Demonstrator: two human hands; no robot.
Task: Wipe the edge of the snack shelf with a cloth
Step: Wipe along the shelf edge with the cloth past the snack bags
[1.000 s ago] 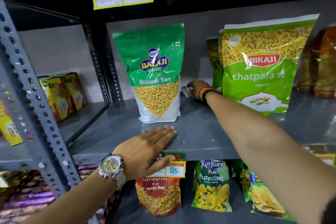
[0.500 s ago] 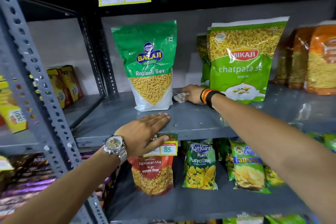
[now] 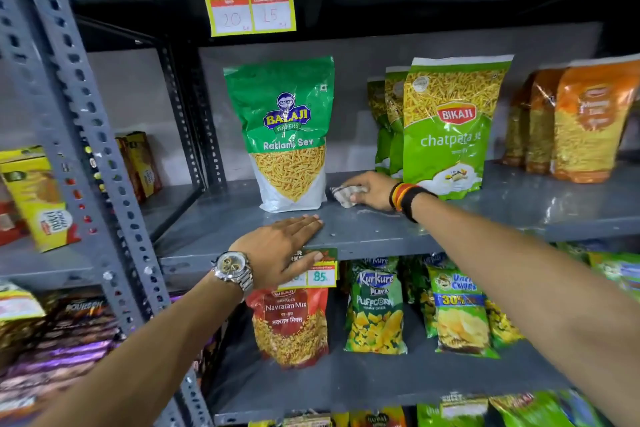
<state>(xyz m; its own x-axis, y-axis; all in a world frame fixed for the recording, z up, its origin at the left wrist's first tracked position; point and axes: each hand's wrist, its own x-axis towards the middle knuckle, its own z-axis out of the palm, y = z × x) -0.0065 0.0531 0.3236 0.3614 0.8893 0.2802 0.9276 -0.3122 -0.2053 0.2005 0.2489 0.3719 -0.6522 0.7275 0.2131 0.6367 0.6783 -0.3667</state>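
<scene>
We've got the cloth (image 3: 347, 193) bunched under our right hand (image 3: 372, 191), fingers curled over it and pressing it flat on the snack shelf (image 3: 502, 211), just to the right of the Balaji Ratlami Sev bag (image 3: 289, 135) and nearly touching its lower corner. Our left hand (image 3: 282, 250) lies open, palm down, in front of that same bag, fingers on the shelf top and thumb over the front lip, gripping nothing. Here's what matters: the shelf edge lies in front of the bag and runs left to right, so it sits toward us from the cloth. The right hand holds the cloth, so we judge it must draw back to the lip, then sweep along it.
</scene>
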